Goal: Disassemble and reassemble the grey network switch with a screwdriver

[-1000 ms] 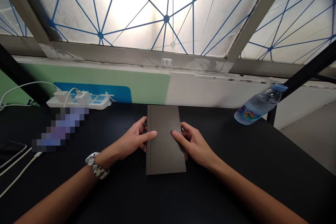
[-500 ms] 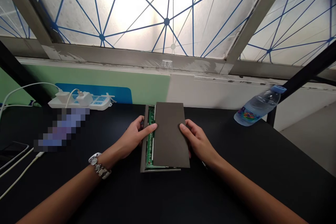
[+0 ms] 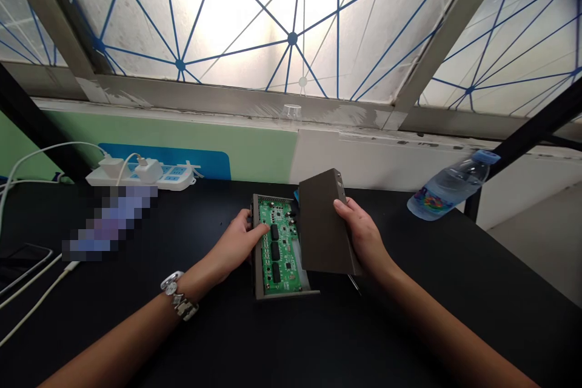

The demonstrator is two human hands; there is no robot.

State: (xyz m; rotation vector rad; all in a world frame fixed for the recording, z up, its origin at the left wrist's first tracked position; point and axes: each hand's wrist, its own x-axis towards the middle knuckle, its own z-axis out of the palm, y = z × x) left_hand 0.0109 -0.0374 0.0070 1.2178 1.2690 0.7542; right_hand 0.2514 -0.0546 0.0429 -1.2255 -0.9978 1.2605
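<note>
My left hand (image 3: 240,242) grips the left wall of an open metal case, its thumb over the edge of the green circuit board (image 3: 282,254) inside. Black chips in a row and small parts show on the board. My right hand (image 3: 364,227) is closed on the right side of the dark brown metal cover (image 3: 325,224), thumb on top. The cover is tilted and lies apart from the case's left wall, hiding the right part of the board. A thin metal rod (image 3: 354,285) shows below the cover; the rest of it is hidden.
A water bottle (image 3: 450,185) leans at the right against a black frame bar. At the left back is a white power strip (image 3: 177,179) with chargers and cables. A phone (image 3: 25,267) lies at the left edge. Behind are the wall and window.
The cover has moved right and tilted in my right hand, so much more of the circuit board shows. My left hand still holds the case.
</note>
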